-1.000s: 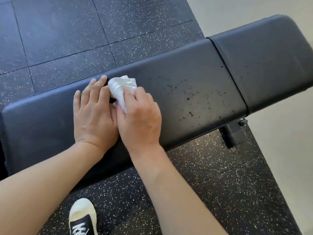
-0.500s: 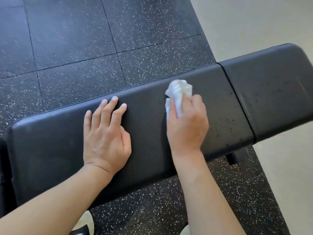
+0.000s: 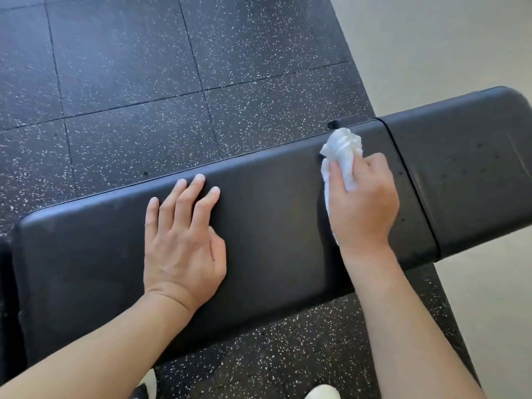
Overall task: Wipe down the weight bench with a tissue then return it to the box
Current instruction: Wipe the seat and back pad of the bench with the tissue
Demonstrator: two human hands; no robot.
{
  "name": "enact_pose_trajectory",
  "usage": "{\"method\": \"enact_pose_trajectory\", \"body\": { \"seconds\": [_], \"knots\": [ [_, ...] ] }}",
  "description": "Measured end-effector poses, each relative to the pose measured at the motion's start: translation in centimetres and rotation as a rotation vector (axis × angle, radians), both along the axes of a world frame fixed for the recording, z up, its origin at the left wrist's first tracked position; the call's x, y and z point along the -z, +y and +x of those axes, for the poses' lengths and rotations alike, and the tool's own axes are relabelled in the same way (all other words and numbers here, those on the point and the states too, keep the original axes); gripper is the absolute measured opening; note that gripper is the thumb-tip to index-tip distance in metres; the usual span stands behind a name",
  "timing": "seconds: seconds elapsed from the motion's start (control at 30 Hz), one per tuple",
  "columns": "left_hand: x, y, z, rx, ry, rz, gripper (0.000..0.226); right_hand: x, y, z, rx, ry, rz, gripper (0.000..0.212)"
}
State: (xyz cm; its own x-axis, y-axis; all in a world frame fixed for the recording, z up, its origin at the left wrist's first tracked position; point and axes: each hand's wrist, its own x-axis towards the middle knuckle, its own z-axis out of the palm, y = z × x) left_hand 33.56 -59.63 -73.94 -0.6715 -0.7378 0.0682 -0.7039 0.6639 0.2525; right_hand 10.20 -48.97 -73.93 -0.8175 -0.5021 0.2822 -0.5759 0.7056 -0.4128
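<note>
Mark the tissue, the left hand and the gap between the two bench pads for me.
tissue (image 3: pixel 344 148): head view, on the crumpled white top above the fingers.
left hand (image 3: pixel 184 243): head view, on the back of the hand.
gap between the bench pads (image 3: pixel 403 168): head view, on the dark seam line.

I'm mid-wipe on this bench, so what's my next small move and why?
Probably carry the tissue in your right hand across the seam onto the shorter pad; dark specks show there, while the left hand rests flat on the long pad.

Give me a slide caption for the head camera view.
Right hand wipes the black bench with a crumpled tissue; left hand rests flat.
</note>
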Motion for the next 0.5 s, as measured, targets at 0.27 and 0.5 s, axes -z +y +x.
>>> {"method": "enact_pose_trajectory", "body": {
  "seconds": [0.27, 0.5],
  "knots": [
    [0.0, 0.0, -0.1, -0.011, 0.018, 0.012, 0.058, -0.9, -10.7, 9.3, -0.293, 0.009, 0.029, 0.02],
    [0.1, 0.0, -0.1, -0.002, 0.02, 0.003, 0.062, -1.2, -7.7, 7.3, -0.599, -0.039, -0.09, 0.026]
  ]
}}
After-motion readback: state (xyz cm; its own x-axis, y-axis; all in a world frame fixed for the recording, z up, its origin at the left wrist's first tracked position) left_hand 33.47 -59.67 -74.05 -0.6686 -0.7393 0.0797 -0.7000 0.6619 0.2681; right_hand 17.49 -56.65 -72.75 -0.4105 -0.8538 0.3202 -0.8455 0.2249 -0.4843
